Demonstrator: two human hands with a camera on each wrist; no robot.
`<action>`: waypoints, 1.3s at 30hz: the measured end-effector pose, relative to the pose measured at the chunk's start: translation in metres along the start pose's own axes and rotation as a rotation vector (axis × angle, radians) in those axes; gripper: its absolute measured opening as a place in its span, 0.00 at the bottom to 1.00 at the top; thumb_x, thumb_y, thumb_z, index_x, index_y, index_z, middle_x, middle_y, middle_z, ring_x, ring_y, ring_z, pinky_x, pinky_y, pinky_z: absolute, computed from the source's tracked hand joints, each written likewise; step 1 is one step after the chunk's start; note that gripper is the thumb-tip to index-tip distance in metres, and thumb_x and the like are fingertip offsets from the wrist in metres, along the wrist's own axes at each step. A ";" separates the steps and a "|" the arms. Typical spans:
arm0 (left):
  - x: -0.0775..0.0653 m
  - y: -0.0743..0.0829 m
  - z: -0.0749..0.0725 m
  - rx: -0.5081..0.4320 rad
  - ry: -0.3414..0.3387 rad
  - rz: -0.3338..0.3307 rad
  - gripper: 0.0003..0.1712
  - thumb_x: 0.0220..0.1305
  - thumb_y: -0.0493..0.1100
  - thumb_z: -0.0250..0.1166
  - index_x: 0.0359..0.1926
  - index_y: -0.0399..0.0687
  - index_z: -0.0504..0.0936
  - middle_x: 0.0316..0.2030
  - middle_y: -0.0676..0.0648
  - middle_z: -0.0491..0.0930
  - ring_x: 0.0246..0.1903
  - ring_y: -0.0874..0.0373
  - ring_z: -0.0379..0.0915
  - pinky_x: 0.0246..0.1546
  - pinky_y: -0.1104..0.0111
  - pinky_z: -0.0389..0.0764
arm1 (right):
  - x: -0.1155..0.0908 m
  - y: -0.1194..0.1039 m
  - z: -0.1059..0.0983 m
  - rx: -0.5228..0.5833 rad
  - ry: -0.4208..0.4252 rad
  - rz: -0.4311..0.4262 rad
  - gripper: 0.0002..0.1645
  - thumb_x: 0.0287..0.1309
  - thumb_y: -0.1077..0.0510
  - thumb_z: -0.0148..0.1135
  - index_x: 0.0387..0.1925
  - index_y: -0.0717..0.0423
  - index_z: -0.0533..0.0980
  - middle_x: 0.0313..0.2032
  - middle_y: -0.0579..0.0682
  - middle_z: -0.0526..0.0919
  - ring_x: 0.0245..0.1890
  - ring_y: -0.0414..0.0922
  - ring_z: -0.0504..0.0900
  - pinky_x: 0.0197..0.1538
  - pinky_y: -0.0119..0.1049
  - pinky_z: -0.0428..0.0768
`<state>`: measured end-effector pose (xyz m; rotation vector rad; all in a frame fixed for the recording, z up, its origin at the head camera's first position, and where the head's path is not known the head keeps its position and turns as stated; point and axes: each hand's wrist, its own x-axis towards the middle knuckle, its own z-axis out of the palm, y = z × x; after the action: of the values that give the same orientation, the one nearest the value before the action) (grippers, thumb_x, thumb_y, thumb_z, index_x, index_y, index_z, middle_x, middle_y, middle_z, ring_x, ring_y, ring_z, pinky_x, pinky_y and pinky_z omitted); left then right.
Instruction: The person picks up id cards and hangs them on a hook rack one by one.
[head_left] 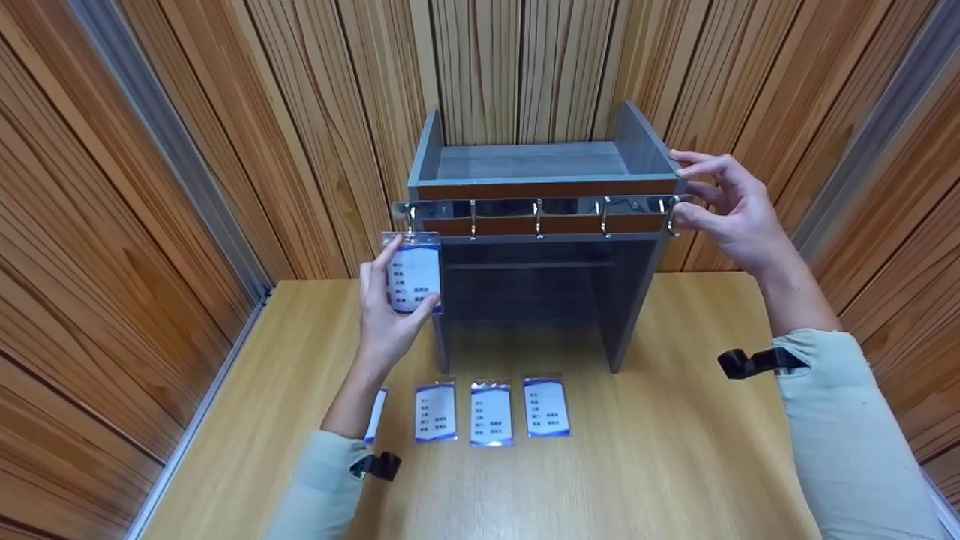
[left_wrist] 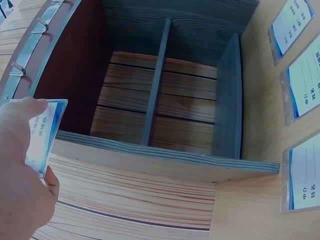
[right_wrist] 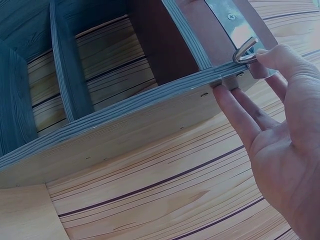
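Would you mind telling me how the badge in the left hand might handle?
The badge looks thin and flat, so probably light. Its clear sleeve seems glossy, so it may slip. Pinched in the left hand, it shows no obvious bend, suggesting some stiffness.

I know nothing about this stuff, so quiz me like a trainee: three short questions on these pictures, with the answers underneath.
1. True or false: the right hand lies flat on the table.
2. How many hooks line the strip?
3. Which holds a card?
A) the left hand
B) the right hand
C) both hands

Key:
1. False; it is raised, touching the shelf.
2. Five.
3. A.
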<state>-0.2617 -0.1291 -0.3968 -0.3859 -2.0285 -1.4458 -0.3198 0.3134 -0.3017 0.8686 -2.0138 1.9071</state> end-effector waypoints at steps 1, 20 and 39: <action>-0.001 0.002 -0.001 -0.003 0.000 0.012 0.49 0.55 0.29 0.73 0.75 0.47 0.61 0.59 0.35 0.64 0.55 0.45 0.65 0.46 0.54 0.81 | 0.000 -0.002 0.001 -0.001 -0.002 0.003 0.25 0.63 0.76 0.57 0.61 0.66 0.68 0.74 0.59 0.62 0.65 0.47 0.78 0.51 0.35 0.85; -0.020 -0.051 -0.022 0.018 -0.023 0.021 0.54 0.49 0.40 0.81 0.75 0.55 0.63 0.60 0.39 0.70 0.55 0.44 0.69 0.44 0.46 0.72 | -0.003 -0.012 0.003 0.028 -0.008 -0.013 0.24 0.62 0.78 0.55 0.59 0.67 0.69 0.74 0.62 0.61 0.64 0.45 0.80 0.49 0.34 0.86; -0.049 -0.084 -0.068 0.080 -0.004 -0.104 0.51 0.51 0.39 0.79 0.74 0.61 0.65 0.62 0.42 0.70 0.60 0.46 0.67 0.50 0.53 0.67 | -0.002 -0.011 0.002 0.041 -0.014 -0.024 0.25 0.62 0.79 0.54 0.59 0.68 0.69 0.74 0.62 0.61 0.64 0.45 0.80 0.49 0.36 0.86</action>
<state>-0.2501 -0.2170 -0.4758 -0.2539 -2.1298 -1.4205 -0.3117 0.3126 -0.2936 0.9139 -1.9696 1.9406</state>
